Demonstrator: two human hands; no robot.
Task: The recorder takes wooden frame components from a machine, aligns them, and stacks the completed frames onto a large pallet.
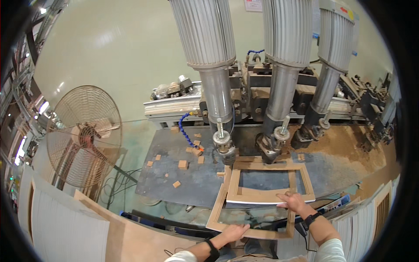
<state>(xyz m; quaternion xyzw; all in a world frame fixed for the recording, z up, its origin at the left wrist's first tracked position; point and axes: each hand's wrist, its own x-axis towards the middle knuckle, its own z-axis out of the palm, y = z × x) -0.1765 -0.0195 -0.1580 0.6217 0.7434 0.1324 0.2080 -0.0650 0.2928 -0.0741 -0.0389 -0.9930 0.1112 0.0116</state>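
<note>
Two rectangular wooden frames overlap at the front of the machine table. The upper wooden frame (pixel 253 197) lies on the dark table with a white front edge. My right hand (pixel 293 202) grips that edge near its right corner. The lower wooden frame (pixel 214 217) sticks out past the table edge toward me, its far part under the upper one. My left hand (pixel 235 232) holds its front rail, thumb on top and fingers partly hidden. Just beyond the frames stands the left spindle head (pixel 224 146), close to the lower frame's far left end.
Two more motor spindles (pixel 275 144) stand to the right. Small wood blocks (pixel 183 164) and a blue coiled hose (pixel 185 129) lie on the left of the table (pixel 152 181). Sawdust (pixel 349 142) covers the right. A large fan (pixel 85 135) and stacked panels (pixel 70 222) are at the left.
</note>
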